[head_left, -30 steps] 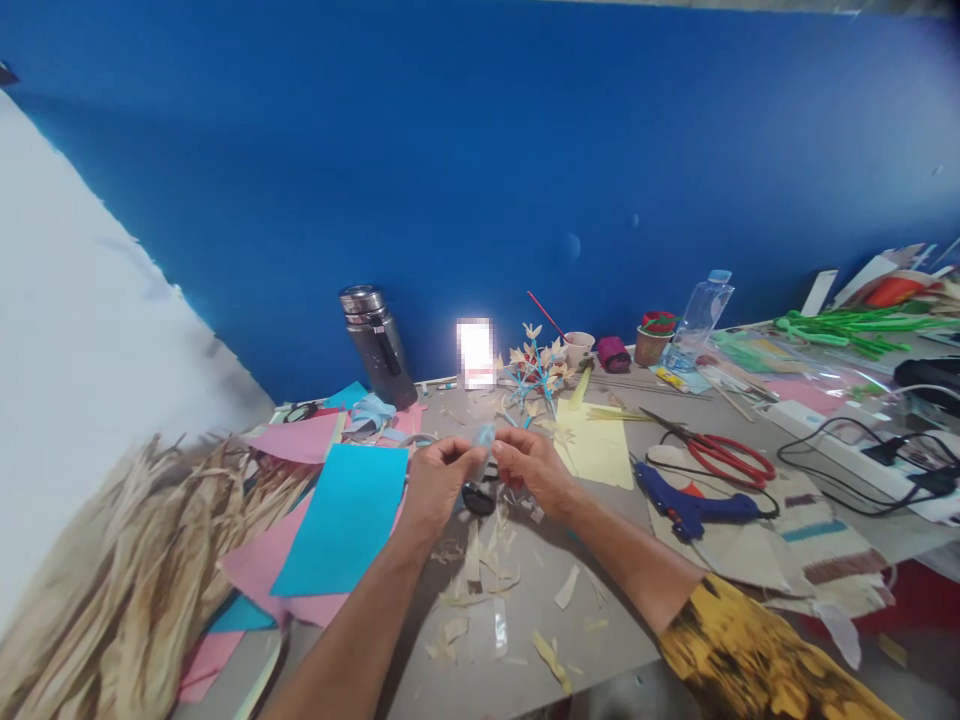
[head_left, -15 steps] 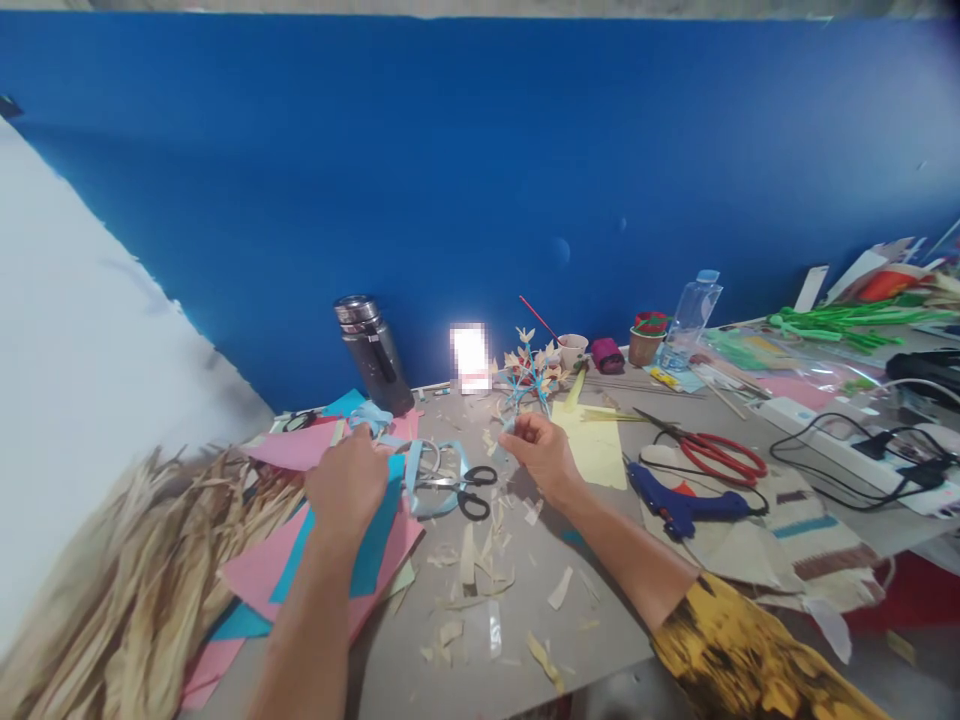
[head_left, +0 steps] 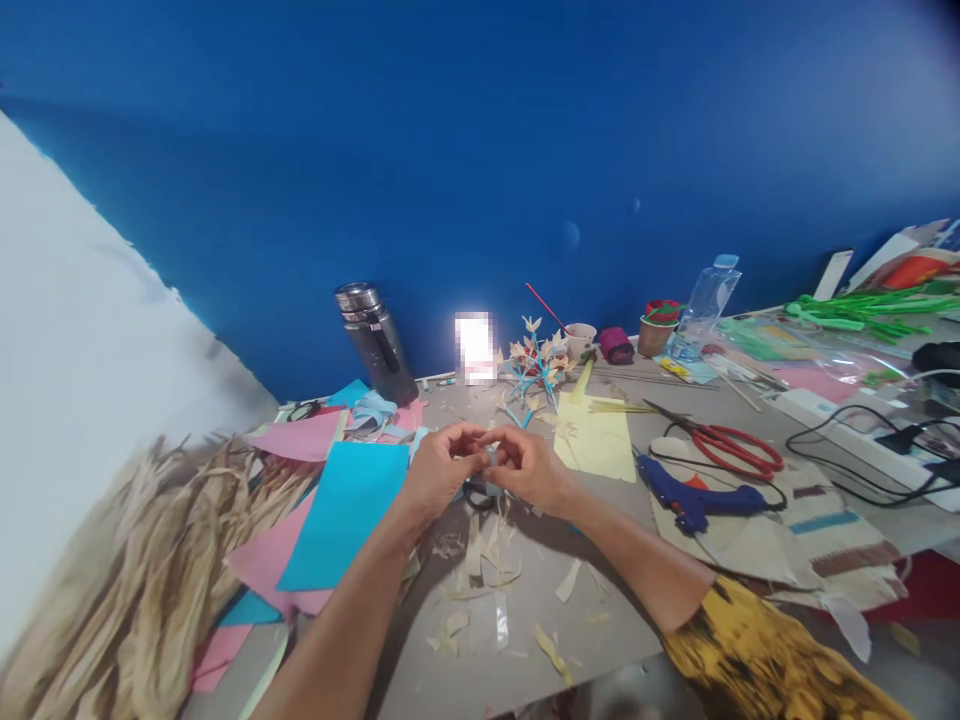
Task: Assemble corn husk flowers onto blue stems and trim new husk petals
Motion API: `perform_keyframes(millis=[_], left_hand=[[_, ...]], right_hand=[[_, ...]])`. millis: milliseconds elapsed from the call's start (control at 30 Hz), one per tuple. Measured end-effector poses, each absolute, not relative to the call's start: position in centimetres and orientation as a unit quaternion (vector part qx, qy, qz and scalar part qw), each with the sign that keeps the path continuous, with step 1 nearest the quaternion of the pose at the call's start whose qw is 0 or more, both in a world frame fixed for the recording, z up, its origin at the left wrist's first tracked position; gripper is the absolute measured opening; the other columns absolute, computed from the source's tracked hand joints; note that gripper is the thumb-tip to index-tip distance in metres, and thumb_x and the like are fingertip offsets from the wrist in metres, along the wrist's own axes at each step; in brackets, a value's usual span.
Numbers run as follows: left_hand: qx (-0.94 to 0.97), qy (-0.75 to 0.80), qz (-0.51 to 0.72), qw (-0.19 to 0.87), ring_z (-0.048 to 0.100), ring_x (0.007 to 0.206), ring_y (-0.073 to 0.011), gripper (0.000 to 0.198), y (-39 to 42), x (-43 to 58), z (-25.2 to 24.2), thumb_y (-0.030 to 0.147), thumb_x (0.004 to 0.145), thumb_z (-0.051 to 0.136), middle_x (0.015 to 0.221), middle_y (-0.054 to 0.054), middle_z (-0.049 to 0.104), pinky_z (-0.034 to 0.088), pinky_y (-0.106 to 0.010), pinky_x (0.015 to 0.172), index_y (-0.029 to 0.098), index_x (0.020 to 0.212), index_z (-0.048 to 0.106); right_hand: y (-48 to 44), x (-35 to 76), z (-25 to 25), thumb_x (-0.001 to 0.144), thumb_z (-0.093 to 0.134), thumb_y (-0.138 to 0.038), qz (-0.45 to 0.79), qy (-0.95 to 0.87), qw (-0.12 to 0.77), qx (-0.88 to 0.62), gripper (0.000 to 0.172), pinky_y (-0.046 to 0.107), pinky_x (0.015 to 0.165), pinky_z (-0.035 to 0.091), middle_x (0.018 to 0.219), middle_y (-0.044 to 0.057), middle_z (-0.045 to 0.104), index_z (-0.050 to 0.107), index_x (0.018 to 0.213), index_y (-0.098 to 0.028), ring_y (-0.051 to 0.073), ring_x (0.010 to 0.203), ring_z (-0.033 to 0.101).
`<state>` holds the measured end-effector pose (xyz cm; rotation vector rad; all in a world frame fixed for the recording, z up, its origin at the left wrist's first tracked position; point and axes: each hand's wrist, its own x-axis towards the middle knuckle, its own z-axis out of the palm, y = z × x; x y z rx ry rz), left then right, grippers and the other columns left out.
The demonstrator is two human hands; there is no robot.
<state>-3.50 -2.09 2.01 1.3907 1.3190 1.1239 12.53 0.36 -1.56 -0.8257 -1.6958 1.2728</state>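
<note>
My left hand [head_left: 446, 468] and my right hand [head_left: 531, 472] meet over the middle of the table, thumbs and fingertips pinched together. Between the fingertips shows a small piece of light blue strip [head_left: 492, 457], mostly covered by the fingers. Below them, the black-handled scissors [head_left: 478, 496] are largely hidden by my hands. A flower arrangement [head_left: 536, 362] with pale petals and blue stems stands just behind the hands. Left of them lie a blue sheet [head_left: 349, 515] on pink paper and a bundle of light blue strip [head_left: 373, 411].
A dark flask [head_left: 377, 345] stands at the back left, near dried husks [head_left: 112, 570]. On the right are yellow paper [head_left: 600, 440], red-handled scissors [head_left: 735, 450], a blue glue gun [head_left: 697, 498], a plastic bottle [head_left: 705, 305] and a power strip [head_left: 832, 430]. Scraps [head_left: 474, 550] litter the front.
My left hand has moved right from the light blue bundle to meet my right hand. The blue sheet is now uncovered, and the black-handled scissors are mostly hidden. The view has shifted slightly.
</note>
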Motion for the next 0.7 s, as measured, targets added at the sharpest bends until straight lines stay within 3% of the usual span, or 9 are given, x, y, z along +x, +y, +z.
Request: perform_keyframes(millis=[100,400,600,700], left_hand=[[0.508,0.522,0.470,0.499,0.056,0.061,-0.0119,0.038,-2.4,-3.7,2.0,0.020,0.059,0.078,0.067,0.002,0.063,0.044,-0.026,0.064,0.015,0.096,0.071],[0.437,0.452,0.494,0.601,0.058,0.061,-0.0105,0.055,-2.3,-4.1,1.4,0.013,0.056,0.082,0.071,0.003,0.061,0.047,-0.026,0.064,0.016,0.109,0.066],[0.370,0.421,0.525,0.641,0.055,0.057,-0.0076,0.063,-2.5,-3.2,1.2,0.008,0.056,0.079,0.074,0.005,0.061,0.046,-0.023,0.058,0.018,0.116,0.062],[0.346,0.420,0.535,0.646,0.051,0.054,-0.0054,0.063,-2.6,-2.8,1.2,0.004,0.054,0.076,0.075,0.006,0.062,0.043,-0.021,0.055,0.017,0.114,0.064]], right_hand=[[0.2,12.5,-1.7,0.070,0.068,-0.019,0.497,-0.687,0.412,-0.333,0.042,0.021,0.049,0.029,0.061,-0.009,0.048,0.061,0.112,-0.018,0.007,0.050,0.039],[0.0,12.5,-1.8,0.072,0.065,-0.014,0.480,-0.701,0.418,-0.320,0.056,0.020,0.051,0.033,0.061,-0.009,0.049,0.057,0.127,-0.021,0.008,0.053,0.043],[-0.2,12.8,-1.2,0.071,0.068,-0.013,0.520,-0.680,0.410,-0.315,0.087,0.020,0.050,0.032,0.062,-0.011,0.047,0.033,0.151,-0.023,0.007,0.051,0.040],[-0.1,13.0,-1.1,0.071,0.070,-0.017,0.530,-0.679,0.400,-0.314,0.086,0.020,0.051,0.033,0.061,-0.011,0.048,0.035,0.150,-0.021,0.007,0.052,0.041]])
